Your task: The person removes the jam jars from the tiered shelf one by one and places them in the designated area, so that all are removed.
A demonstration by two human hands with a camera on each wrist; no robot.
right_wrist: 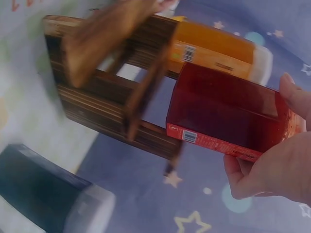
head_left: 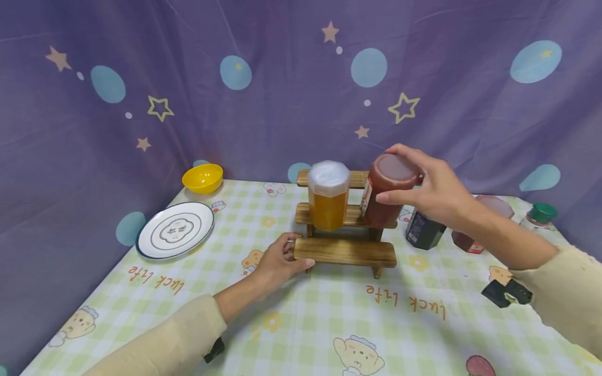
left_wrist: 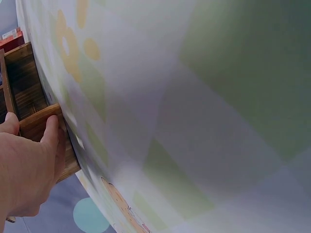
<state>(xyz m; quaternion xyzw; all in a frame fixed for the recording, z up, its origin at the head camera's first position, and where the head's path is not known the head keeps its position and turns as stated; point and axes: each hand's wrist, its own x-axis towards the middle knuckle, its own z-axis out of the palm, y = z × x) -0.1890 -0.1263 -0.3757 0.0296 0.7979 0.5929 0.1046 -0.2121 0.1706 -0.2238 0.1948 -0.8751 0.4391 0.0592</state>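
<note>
A small three-step wooden rack (head_left: 345, 252) stands on the table. My left hand (head_left: 278, 262) grips the left end of its lowest step, thumb in front; the left wrist view shows the fingers on the wood (left_wrist: 41, 119). With fingers and thumb around its upper part, my right hand (head_left: 439, 190) holds a bottle of dark red sauce (head_left: 383, 211) upright at the rack's right side. Whether its base touches the middle step, I cannot tell. To its left, a white-capped bottle with amber contents (head_left: 329, 209) stands on the rack, also visible in the right wrist view.
Right of the rack are a dark bottle (head_left: 425, 230), another reddish bottle (head_left: 465, 241) partly behind my right forearm, and a green-capped jar (head_left: 542, 214). A white plate (head_left: 199, 222) and a yellow bowl (head_left: 203, 180) sit at the left. A purple curtain (head_left: 291, 115) hangs behind the table.
</note>
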